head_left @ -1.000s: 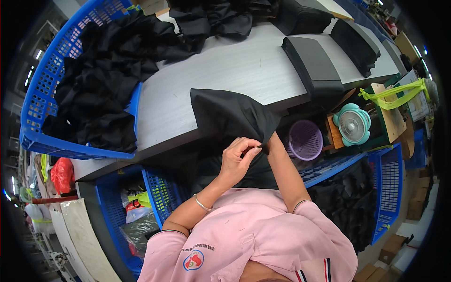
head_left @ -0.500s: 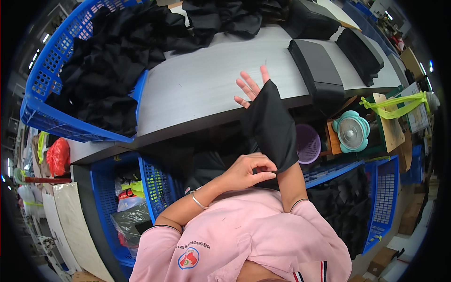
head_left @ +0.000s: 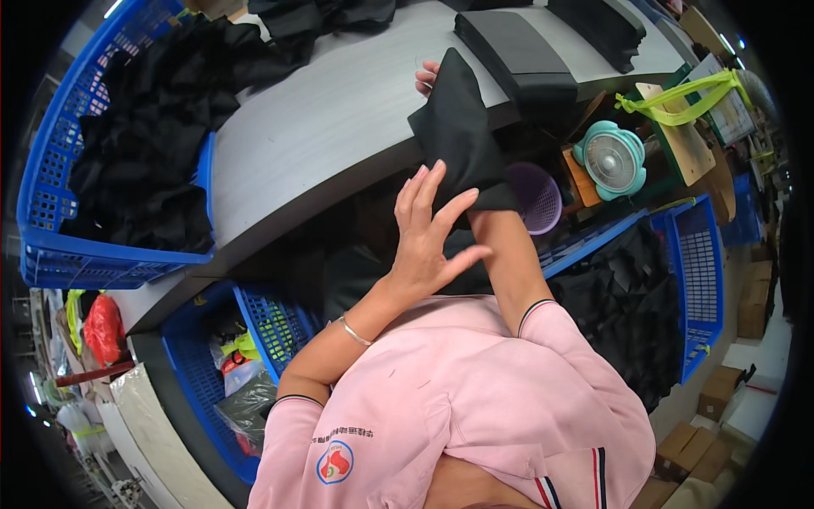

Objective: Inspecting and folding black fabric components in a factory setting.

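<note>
A black fabric sleeve (head_left: 462, 136) sits around my right forearm, covering the wrist and most of the hand. Beyond its far edge, the fingers of my right hand (head_left: 426, 78) show in part, slightly bent and apart, above the grey worktable (head_left: 297, 144). My left hand (head_left: 424, 237), with a silver bangle on its wrist, is open beside the sleeve's near edge. Its fingers are spread and hold nothing; whether the fingertips touch the fabric I cannot tell.
A blue basket (head_left: 102, 265) heaped with black fabric pieces (head_left: 153, 136) stands at the left. Stacked black pieces (head_left: 517, 59) lie on the table's right part. Below are a purple bin (head_left: 536, 199), a turquoise fan (head_left: 610, 159) and another blue basket (head_left: 699, 280) with black pieces.
My left hand has let go of the sleeve's near edge and spread its fingers. My right arm reaches farther forward, and less of its hand shows. The view has shifted.
</note>
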Demonstrator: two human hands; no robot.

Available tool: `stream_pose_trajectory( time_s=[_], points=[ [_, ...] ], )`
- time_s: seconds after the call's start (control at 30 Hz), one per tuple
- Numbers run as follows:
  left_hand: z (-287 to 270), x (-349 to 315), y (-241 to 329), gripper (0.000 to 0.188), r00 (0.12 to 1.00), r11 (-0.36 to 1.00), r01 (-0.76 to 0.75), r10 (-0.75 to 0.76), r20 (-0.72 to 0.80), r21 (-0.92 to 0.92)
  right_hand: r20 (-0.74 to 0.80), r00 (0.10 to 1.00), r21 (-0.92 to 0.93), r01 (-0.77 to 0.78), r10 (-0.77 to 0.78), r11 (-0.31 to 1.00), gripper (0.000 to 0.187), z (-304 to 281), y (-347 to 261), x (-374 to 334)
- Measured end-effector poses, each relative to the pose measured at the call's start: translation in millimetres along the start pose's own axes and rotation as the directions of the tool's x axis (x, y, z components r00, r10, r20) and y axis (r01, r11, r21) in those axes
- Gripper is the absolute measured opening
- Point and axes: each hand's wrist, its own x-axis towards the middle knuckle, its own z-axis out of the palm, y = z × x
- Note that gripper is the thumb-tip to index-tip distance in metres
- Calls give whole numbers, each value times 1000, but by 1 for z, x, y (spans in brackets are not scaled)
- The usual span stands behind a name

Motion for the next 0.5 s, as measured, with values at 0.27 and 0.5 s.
stream_pose_trajectory(
  time_s=[0.27,0.5],
  points=[
    [4,20,-36,16,956,931,245,-279,-95,-270,82,976,-251,214,-200,944,30,-6,40,7],
    [8,54,-67,21,808,826,395,-521,-274,-403,44,998,-111,-30,35,993,27,10,63,-45]
  ],
)
